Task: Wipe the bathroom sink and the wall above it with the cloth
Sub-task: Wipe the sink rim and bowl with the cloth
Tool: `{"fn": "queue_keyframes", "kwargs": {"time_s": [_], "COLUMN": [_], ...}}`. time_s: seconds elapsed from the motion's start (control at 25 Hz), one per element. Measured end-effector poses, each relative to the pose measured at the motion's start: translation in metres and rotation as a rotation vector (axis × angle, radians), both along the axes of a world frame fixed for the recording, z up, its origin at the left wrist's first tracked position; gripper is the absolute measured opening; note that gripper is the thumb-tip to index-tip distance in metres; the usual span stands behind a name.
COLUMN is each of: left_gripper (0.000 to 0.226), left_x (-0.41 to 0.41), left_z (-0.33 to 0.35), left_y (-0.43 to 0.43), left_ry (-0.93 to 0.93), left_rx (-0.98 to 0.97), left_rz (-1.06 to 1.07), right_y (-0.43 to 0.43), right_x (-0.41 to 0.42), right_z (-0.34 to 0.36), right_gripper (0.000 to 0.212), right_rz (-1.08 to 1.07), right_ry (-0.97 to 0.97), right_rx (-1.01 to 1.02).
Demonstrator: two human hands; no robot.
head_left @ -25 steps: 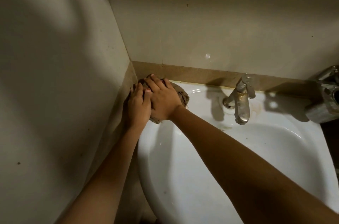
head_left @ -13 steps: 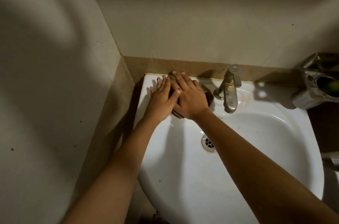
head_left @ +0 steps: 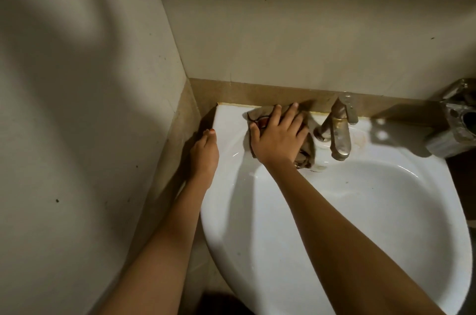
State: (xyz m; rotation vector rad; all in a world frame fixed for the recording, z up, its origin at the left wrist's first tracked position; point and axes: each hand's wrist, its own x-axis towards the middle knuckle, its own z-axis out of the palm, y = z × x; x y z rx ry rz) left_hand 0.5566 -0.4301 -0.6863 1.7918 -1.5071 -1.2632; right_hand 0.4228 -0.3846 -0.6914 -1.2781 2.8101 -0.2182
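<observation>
1. Head view: the right hand (head_left: 279, 137) lies flat on the cloth (head_left: 307, 152), fingers straight and spread apart. It presses the cloth onto the back edge of the sink (head_left: 360, 211), just left of the tap (head_left: 340, 131).
2. The left hand (head_left: 204, 152) rests on the sink's left edge. Its fingers go over the edge into the dark, so I cannot tell if they grip or just lean.
3. To wipe well, I think the flat hand should push the cloth along the back edge, right up around the bottom of the tap. A brownish mark (head_left: 360, 138) shows there.
4. The wall (head_left: 309, 31) above has small dark spots, so it likely needs wiping too.
5. The right arm hides part of the bowl, and no drain shows. A shiny metal thing (head_left: 456, 121) is cut off at the right. The light is dim.
</observation>
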Motion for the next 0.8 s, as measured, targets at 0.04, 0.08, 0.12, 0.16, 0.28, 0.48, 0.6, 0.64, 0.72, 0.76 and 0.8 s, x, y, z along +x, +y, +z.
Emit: {"fn": "queue_keyframes", "kwargs": {"time_s": [0.04, 0.08, 0.12, 0.16, 0.28, 0.48, 0.6, 0.64, 0.72, 0.76, 0.8], "left_gripper": [0.047, 0.045, 0.044, 0.041, 0.035, 0.037, 0.051, 0.053, 0.052, 0.049, 0.047], "left_x": [0.001, 0.001, 0.002, 0.002, 0.009, 0.011, 0.001, 0.000, 0.005, 0.007, 0.010], "left_z": [-0.001, -0.002, -0.002, -0.002, 0.001, -0.002, 0.001, 0.003, 0.004, 0.004, 0.005], "left_y": [0.000, -0.001, -0.001, -0.002, -0.005, 0.012, 0.011, 0.009, 0.008, 0.008, 0.010], "left_ry": [0.005, 0.029, 0.084, 0.182, 0.408, 0.389, 0.207, 0.186, 0.219, 0.268, 0.330], "left_rx": [0.010, 0.030, 0.056, 0.082, 0.115, 0.067, 0.067, 0.077, 0.090, 0.113, 0.140], "left_rz": [0.016, 0.033, 0.052, 0.076, 0.137, 0.099, -0.013, 0.004, 0.060, 0.098, 0.137], "right_y": [-0.007, -0.014, -0.020, -0.027, -0.045, -0.030, 0.002, 0.014, 0.032, 0.036, 0.036], "right_x": [0.008, 0.017, 0.027, 0.040, 0.073, 0.043, -0.008, -0.024, -0.042, -0.044, -0.041], "right_z": [0.001, 0.001, 0.001, 0.002, 0.005, 0.002, -0.004, -0.007, -0.011, -0.012, -0.013], "right_gripper": [0.076, 0.075, 0.073, 0.071, 0.062, 0.054, 0.058, 0.059, 0.057, 0.056, 0.056], "right_rz": [-0.017, -0.018, 0.003, 0.053, 0.379, 0.667, 0.514, 0.472, 0.382, 0.314, 0.237], "right_ry": [-0.009, -0.017, -0.024, -0.033, -0.006, 0.038, 0.072, 0.093, 0.042, -0.007, -0.040], "right_rx": [0.007, 0.003, -0.012, -0.032, -0.045, -0.091, -0.087, -0.082, -0.130, -0.154, -0.165]}}
